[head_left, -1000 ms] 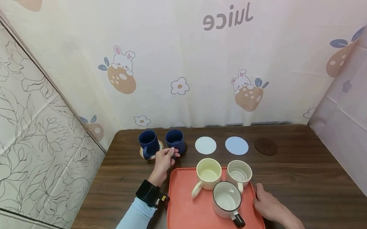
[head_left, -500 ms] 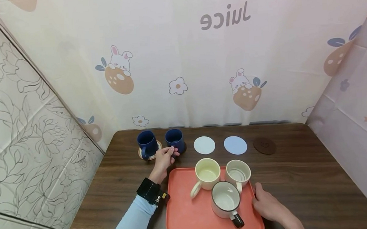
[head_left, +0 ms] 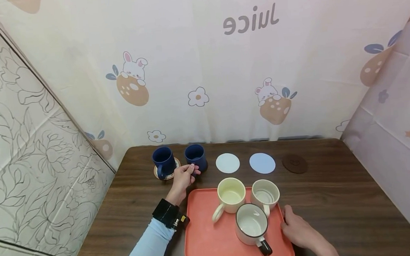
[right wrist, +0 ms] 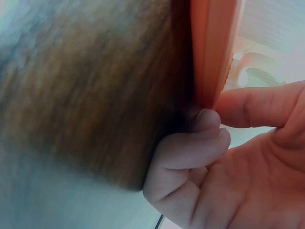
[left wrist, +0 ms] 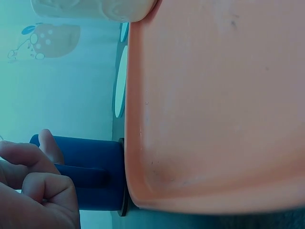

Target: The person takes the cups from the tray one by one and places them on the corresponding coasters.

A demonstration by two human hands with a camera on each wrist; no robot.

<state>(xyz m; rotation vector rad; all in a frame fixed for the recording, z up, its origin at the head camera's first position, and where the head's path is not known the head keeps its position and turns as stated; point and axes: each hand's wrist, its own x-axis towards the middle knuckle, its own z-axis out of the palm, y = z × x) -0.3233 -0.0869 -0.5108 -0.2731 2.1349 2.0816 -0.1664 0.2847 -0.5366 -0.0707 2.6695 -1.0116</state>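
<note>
My left hand (head_left: 183, 179) pinches the handle of a navy mug (head_left: 195, 155) standing upright at the back. In the left wrist view, curled fingers and the thumb close round the handle of this mug (left wrist: 90, 152), which sits on a thin dark coaster (left wrist: 123, 207). My right hand (head_left: 297, 229) grips the right edge of a coral-red tray (head_left: 207, 244). The right wrist view has the thumb on top of the tray's edge (right wrist: 207, 57) and the fingers curled beneath. On the tray stand a pale yellow mug (head_left: 231, 202), a beige mug (head_left: 265, 194) and a white black-rimmed mug (head_left: 252, 226).
Left of the held mug, another navy mug (head_left: 163, 161) stands on a patterned coaster (head_left: 177, 162). A white coaster (head_left: 227, 163), a light blue coaster (head_left: 262, 163) and a dark brown coaster (head_left: 295, 163) lie to the right. A printed curtain (head_left: 167, 68) hangs behind the table.
The view shifts slightly. Both hands keep their holds, and the mugs and tray stay where they were on the table.
</note>
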